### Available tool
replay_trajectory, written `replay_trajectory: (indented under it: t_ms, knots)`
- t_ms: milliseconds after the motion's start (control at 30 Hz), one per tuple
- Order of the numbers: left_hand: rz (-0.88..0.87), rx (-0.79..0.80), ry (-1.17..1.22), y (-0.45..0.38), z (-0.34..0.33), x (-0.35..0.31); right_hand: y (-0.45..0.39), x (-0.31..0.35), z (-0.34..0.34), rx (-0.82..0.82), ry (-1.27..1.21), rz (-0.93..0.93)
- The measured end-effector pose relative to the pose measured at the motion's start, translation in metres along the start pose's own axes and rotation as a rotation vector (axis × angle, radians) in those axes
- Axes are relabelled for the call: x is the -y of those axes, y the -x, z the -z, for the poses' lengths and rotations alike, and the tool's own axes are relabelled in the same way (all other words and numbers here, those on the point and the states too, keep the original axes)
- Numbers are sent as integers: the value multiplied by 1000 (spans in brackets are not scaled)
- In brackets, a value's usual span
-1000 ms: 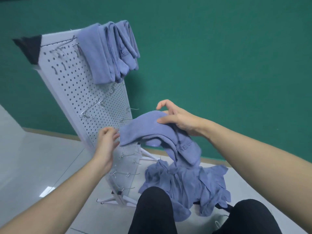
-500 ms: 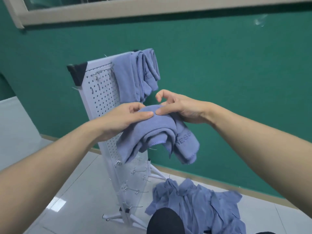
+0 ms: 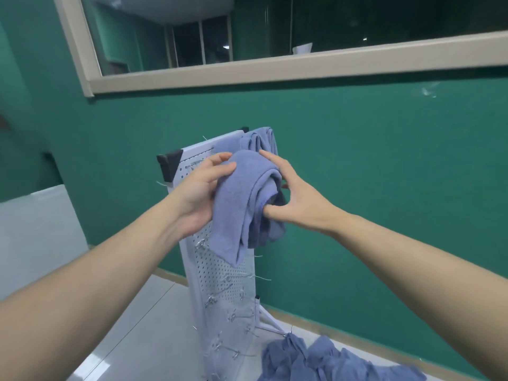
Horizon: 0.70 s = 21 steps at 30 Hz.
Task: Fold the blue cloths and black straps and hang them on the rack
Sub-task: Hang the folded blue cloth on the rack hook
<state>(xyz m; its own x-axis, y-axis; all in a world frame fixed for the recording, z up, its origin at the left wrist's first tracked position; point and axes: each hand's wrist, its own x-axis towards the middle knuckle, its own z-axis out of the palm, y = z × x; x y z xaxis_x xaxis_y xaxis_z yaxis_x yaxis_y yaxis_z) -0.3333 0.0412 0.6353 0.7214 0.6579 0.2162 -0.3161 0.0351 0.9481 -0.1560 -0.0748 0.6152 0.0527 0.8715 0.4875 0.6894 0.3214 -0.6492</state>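
Note:
A folded blue cloth (image 3: 242, 199) hangs between both hands, high up in front of the white pegboard rack (image 3: 222, 284). My left hand (image 3: 203, 188) grips its left side, fingers curled over the top fold. My right hand (image 3: 297, 199) holds the right side, thumb tucked under the fold and fingers over the top. Several folded blue cloths (image 3: 259, 140) hang on the rack's top right, just behind the held one. A heap of unfolded blue cloths (image 3: 324, 361) lies on the floor at the rack's foot. No black straps show.
Metal hooks (image 3: 233, 314) stick out of the rack's lower face. A black corner cap (image 3: 169, 163) sits at its top left. The green wall (image 3: 384, 160) stands right behind, with a framed window (image 3: 275, 70) above. Pale floor tiles (image 3: 143, 325) lie on the left.
Both hands have lifted the folded cloth from low by the floor heap up to the rack's top, next to the hung cloths. My view has tilted upward, showing the window.

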Motion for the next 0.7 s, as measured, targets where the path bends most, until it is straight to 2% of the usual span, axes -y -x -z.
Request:
replay_trajectory:
  t_ms: [133,267,433,533,700]
  knots:
    - [-26,-27,55,-6,7,-6,-18,11,-8,-138,185,7]
    - [-76,-87,136,-14,16,-16,-51,18,-9,-276,148,-30]
    - [-185,-219,37,-25,19,-25,-85,24,-2,-397,218,-73]
    - [-237,-315,59,-32,20,-28,-100,31,0,-386,236,-78]
    - [-205,-441,148,-38,26,-25,-117,41,-5,-212,174,-163]
